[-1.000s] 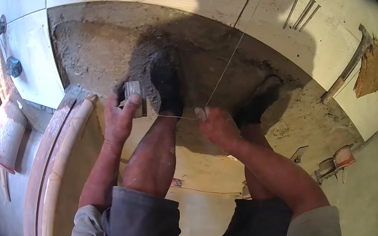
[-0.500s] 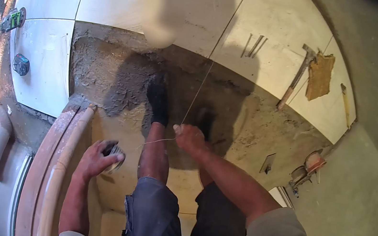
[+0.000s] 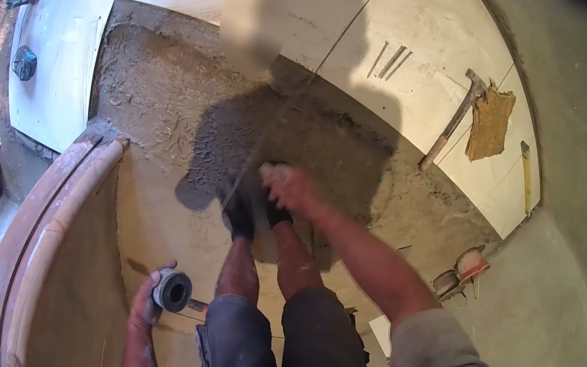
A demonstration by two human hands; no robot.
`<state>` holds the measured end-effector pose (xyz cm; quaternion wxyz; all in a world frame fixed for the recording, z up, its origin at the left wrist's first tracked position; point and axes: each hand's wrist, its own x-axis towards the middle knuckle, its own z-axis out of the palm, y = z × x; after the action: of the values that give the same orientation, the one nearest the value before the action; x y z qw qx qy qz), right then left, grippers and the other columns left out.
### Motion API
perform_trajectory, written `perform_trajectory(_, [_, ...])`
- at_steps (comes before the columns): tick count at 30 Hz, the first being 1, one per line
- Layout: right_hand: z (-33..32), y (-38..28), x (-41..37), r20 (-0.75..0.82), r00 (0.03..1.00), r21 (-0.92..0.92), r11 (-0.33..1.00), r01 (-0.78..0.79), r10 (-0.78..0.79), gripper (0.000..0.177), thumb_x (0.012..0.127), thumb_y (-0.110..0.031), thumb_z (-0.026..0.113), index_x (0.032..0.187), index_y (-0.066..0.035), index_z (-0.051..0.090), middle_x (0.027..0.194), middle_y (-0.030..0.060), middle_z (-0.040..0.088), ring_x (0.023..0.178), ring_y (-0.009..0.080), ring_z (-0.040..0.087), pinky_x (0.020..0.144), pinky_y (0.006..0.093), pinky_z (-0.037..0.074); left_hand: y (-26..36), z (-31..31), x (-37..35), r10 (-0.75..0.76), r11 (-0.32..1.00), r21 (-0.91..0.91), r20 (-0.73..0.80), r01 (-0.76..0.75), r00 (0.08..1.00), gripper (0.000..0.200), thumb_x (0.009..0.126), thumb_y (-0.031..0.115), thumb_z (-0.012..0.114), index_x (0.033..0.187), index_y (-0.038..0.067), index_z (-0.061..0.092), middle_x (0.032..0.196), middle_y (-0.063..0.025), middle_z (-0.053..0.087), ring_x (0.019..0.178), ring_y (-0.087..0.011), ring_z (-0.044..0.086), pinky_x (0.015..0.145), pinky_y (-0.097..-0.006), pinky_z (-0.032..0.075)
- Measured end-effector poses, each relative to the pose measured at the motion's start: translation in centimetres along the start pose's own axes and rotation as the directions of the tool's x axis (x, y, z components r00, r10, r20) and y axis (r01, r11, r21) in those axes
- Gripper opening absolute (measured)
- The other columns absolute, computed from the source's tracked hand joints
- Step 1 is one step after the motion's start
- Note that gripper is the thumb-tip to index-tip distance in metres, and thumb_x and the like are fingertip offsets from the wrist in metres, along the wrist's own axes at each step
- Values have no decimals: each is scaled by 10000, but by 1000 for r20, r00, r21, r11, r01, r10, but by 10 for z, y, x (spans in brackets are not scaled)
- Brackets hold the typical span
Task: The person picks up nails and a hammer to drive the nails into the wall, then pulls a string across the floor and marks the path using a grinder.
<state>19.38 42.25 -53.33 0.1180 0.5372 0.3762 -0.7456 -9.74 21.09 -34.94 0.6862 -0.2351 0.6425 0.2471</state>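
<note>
My left hand point(image 3: 148, 298) grips a spool point(image 3: 173, 291) at the lower left, its round dark centre facing up. Over the dark patch of wet mortar point(image 3: 229, 133), my right hand point(image 3: 289, 187) is blurred by motion, its fingers bent; what they hold, if anything, is too small to name. A thin pale line point(image 3: 237, 183) runs faintly near the right hand. Both feet, in dark footwear, are under and beside that hand.
A hammer point(image 3: 454, 122), a brown scrap point(image 3: 491, 126), several nails point(image 3: 391, 61) and a yellow-handled tool point(image 3: 526, 175) lie on pale tiles point(image 3: 436, 23). A curved wooden edge point(image 3: 48, 247) stands left. A reddish tool point(image 3: 472, 265) lies right.
My right hand has moved up and slightly left. My left hand has gone lower, and the spool now faces the camera. The right leg has shifted closer to the left, and the view has shifted.
</note>
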Motion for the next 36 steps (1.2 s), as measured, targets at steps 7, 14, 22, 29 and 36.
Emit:
perform_trajectory(7, [-174, -45, 71, -741, 525, -592, 776, -217, -419, 503, 911, -471, 542, 1087, 0, 545, 1053, 249, 593, 969, 423, 603, 846, 490, 479, -46, 6, 29, 23, 997, -79, 19, -22, 1000, 681, 857, 372, 574, 1363, -54, 411, 1202, -156, 591, 1129, -240, 562, 1016, -347, 411])
perform_trajectory(14, [-213, -74, 115, -702, 571, -702, 546, -457, -425, 424, 808, -192, 599, 1121, 72, 488, 1057, 255, 613, 996, 339, 636, 826, 404, 537, -82, 15, 65, -27, 994, 106, 162, 10, 986, 651, 853, 328, 608, 1375, -18, 429, 1230, -144, 568, 1153, -227, 530, 1025, -323, 374])
perform_trajectory(22, [-127, -34, 74, -758, 577, -547, 778, -308, -304, 322, 784, -176, 579, 1018, 43, 610, 996, 271, 655, 1013, 408, 616, 888, 447, 474, -105, -3, 58, -51, 998, 48, 204, 42, 978, 683, 818, 367, 624, 1359, -6, 438, 1231, -157, 567, 1133, -247, 557, 1001, -347, 415])
perform_trajectory(29, [15, 50, -32, -524, 851, 396, 880, 261, -16, 172, 858, -128, 479, 931, -48, 612, 943, 91, 676, 881, 201, 629, 730, 303, 470, -130, -27, 71, 199, 847, -531, 271, -26, 942, 459, 980, 317, 417, 1321, 17, 489, 1241, -91, 590, 1106, -223, 583, 976, -385, 450])
perform_trajectory(36, [188, 71, -93, -306, 945, 447, 858, 252, -118, 182, 891, -140, 486, 955, -10, 597, 1202, 172, 606, 1044, 243, 612, 899, 340, 472, -182, -25, 87, 280, 744, -668, 314, 2, 907, 558, 928, 614, 429, 1204, 148, 564, 1181, -48, 618, 1049, -218, 608, 914, -470, 486])
